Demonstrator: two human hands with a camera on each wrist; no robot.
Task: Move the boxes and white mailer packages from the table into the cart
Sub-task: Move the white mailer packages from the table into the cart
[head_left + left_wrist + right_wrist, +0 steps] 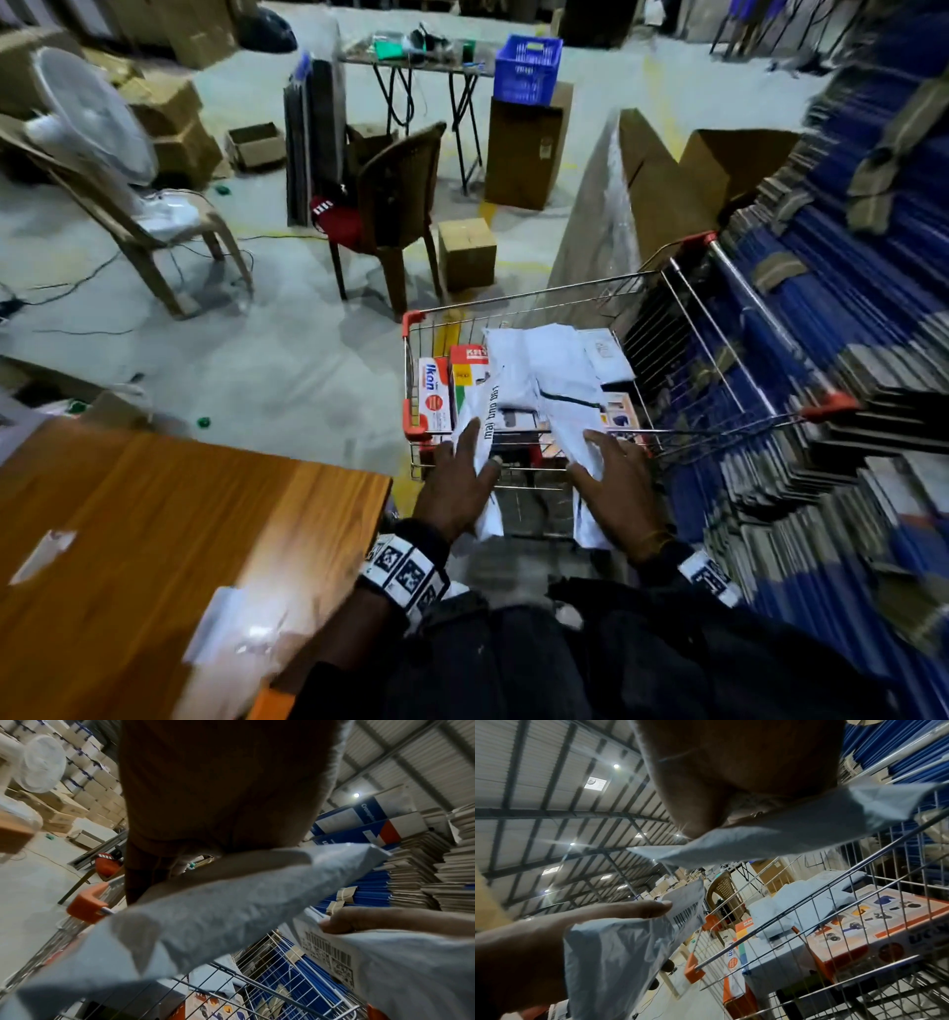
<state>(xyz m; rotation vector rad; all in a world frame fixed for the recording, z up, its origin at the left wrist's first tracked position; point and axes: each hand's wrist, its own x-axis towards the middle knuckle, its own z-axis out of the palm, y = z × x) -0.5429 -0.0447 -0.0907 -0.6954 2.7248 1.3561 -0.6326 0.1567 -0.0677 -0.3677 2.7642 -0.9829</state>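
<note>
Mailers going into the cart

Both hands (pixel 539 478) grip white mailers (pixel 567 437) over the loaded cart (pixel 513 303); two packets (pixel 226 624) remain on the table (pixel 128 514).

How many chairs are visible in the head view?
2: a tan chair at the left holding a white fan, and a brown chair at centre, beyond the cart. Others may be hidden.
</note>
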